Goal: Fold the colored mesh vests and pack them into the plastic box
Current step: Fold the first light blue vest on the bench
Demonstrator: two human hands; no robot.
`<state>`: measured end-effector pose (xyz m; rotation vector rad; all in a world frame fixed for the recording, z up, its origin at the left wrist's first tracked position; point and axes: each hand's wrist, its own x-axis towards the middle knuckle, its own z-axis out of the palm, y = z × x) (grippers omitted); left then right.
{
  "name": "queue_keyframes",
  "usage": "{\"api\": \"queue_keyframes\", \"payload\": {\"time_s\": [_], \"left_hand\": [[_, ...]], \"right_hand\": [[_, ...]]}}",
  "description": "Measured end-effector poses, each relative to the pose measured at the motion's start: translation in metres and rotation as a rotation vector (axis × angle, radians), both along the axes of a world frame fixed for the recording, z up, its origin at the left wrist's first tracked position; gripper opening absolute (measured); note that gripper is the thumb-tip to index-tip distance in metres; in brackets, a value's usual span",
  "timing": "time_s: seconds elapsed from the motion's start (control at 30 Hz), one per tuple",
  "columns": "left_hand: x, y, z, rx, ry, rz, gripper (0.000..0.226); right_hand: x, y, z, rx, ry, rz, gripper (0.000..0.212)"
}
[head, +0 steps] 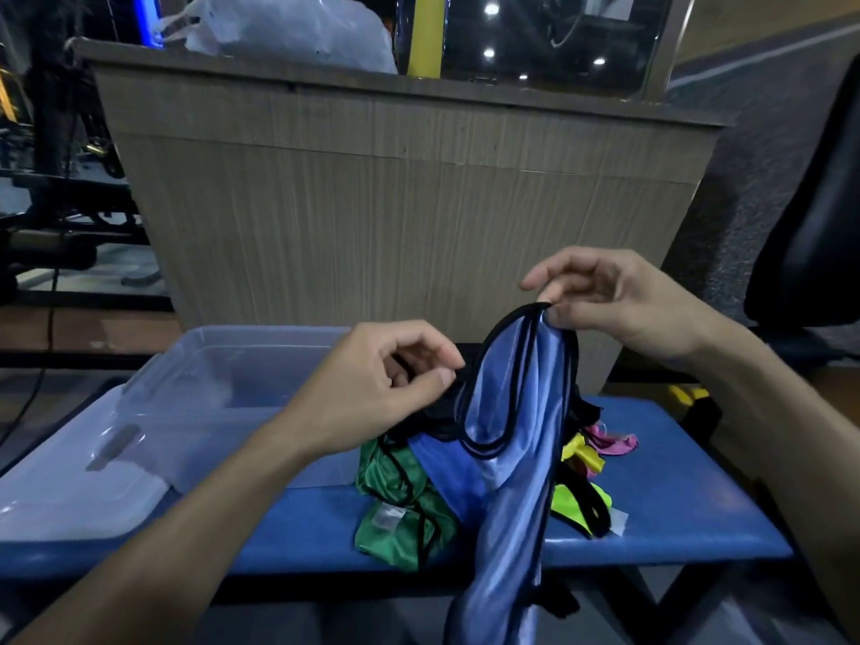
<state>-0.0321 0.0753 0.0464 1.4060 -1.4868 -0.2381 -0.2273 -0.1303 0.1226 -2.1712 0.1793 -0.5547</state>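
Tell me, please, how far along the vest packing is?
Nothing looks packed: the plastic box seems empty. In hand: the right hand pinches the blue vest up; the left hand grips its edge. Left: green vest, yellow vest, pink vest.

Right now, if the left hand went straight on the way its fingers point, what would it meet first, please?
Probably the blue vest that the right hand holds up, just beyond the left hand; depth is unclear.
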Motion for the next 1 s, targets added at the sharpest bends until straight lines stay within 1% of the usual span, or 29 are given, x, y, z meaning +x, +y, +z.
{"api": "queue_keyframes", "payload": {"time_s": [0.13, 0.2, 0.27, 0.4, 0.6, 0.67, 0.83, 0.93, 1.0], "left_hand": [[-0.018, -0.001, -0.008, -0.061, -0.131, -0.021, 0.019], [-0.020, -0.006, -0.014, -0.025, -0.209, 0.036, 0.025], [-0.020, -0.010, -0.020, 0.015, -0.236, 0.096, 0.030], [-0.020, -0.015, -0.027, 0.051, -0.286, 0.124, 0.035], [-0.019, -0.021, -0.032, 0.139, -0.579, 0.094, 0.038], [-0.015, -0.020, -0.032, 0.126, -0.634, 0.088, 0.032], [0.002, -0.011, -0.010, 0.004, -0.628, 0.102, 0.033], [0.009, -0.008, 0.021, -0.036, -0.644, 0.111, 0.030], [0.010, -0.005, 0.041, -0.025, -0.644, 0.106, 0.029]], "right_hand": [[0.003, -0.002, 0.000, -0.021, 0.002, 0.017, 0.031], [0.003, -0.002, 0.000, -0.026, -0.001, 0.020, 0.031], [0.003, -0.002, -0.001, -0.022, -0.005, 0.027, 0.032], [0.003, -0.003, -0.001, -0.026, -0.018, 0.035, 0.032], [0.000, -0.006, 0.000, -0.038, -0.029, 0.051, 0.031], [-0.004, -0.010, 0.000, -0.043, -0.034, 0.045, 0.030], [-0.015, -0.026, -0.010, 0.025, -0.053, -0.002, 0.033], [-0.018, -0.035, -0.028, 0.120, -0.064, -0.047, 0.033], [-0.019, -0.039, -0.042, 0.253, -0.065, -0.027, 0.032]]}}
